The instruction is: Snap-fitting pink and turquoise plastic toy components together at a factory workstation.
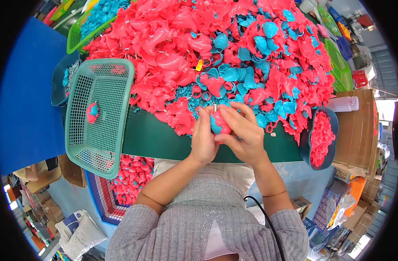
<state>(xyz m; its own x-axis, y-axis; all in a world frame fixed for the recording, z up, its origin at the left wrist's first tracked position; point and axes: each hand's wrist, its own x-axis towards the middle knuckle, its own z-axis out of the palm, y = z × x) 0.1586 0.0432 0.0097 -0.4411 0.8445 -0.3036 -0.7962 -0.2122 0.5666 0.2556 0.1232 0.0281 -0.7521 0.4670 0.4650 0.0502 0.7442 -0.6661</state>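
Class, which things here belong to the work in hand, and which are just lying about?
Likely in use:
- pink-and-blue piece, between left hand and right hand
- heap of parts
- teal basket with similar piece

Seemingly lying about:
- pale bottle
- white sack
- cardboard box

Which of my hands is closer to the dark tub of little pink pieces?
Right. The right hand is left of the dark tub, not touching it; the left hand is farther left, across the pink-and-blue plastic piece both hands hold.

Smooth pale-blue floor lies below the flat dark-green bench; a grey corrugated wall stands to its right.
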